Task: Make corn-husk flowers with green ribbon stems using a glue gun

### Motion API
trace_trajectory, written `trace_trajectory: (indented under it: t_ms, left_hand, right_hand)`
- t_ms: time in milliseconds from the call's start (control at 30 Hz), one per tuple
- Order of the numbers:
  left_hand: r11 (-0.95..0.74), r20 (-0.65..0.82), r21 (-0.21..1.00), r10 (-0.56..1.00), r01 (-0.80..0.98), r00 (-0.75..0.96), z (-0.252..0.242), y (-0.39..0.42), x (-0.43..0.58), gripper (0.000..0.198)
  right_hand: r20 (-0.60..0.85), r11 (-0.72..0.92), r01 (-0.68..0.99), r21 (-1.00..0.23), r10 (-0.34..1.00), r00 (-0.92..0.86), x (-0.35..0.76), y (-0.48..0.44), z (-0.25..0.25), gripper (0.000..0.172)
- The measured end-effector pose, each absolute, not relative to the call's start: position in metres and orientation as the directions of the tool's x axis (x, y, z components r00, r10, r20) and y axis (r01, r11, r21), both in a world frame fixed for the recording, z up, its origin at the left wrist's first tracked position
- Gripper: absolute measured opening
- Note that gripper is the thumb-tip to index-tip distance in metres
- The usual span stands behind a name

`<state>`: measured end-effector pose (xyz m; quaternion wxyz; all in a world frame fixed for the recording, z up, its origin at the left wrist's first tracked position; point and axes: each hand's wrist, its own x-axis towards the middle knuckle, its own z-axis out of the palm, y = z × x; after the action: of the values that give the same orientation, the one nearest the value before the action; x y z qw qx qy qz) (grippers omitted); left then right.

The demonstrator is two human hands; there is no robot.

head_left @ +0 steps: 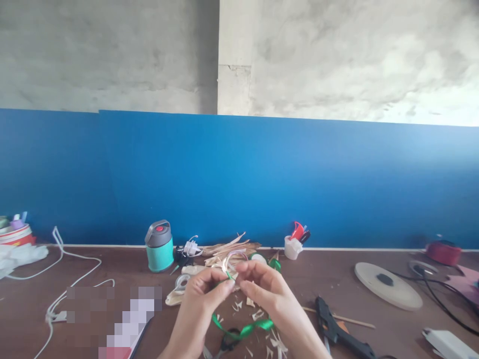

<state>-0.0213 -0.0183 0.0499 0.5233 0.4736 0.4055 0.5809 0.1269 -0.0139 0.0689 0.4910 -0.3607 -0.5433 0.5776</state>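
A small pale hoop stands up between my hands, over the middle of the table. My left hand is closed at the hoop's left side, its thumb and forefinger pinching the hoop where green ribbon crosses it. Opposite, my right hand has its fingertips closed on the hoop's lower right side; the exact contact is partly hidden. The ribbon's long end hangs in a twisted curl below both hands. Under it lie scissors, partly covered, among pale scraps.
Behind my hands lie pale dry strips and a tape roll. A teal flask and a white cup stand near the blue partition. To the right are a black glue gun and a round disc; white cables trail left.
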Motion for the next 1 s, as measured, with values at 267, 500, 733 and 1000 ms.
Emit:
trace_trajectory:
  t_ms: [267,500,733,1000]
  left_hand:
    - [-0.121,0.096,0.950,0.990,-0.289,-0.099,0.049,-0.022,-0.012,0.019]
    - [-0.111,0.078,0.945,0.990,-0.307,-0.118,0.048,-0.021,-0.007,0.016]
    - [-0.126,0.074,0.918,0.986,-0.375,-0.149,0.053,-0.026,-0.002,0.021]
    - [-0.116,0.080,0.951,0.988,-0.286,-0.133,0.044,-0.019,-0.002,0.021]
  right_hand:
    - [0.279,0.291,0.165,-0.942,0.956,-0.092,0.117,-0.016,0.060,0.013]
    - [0.640,0.581,0.484,-0.654,0.766,-0.055,0.114,-0.018,0.057,0.021]
    - [0.723,0.606,0.556,-0.569,0.691,-0.012,0.110,-0.016,0.052,0.020]
    - [0.701,0.574,0.596,-0.561,0.712,-0.026,0.113,-0.014,0.055,0.022]
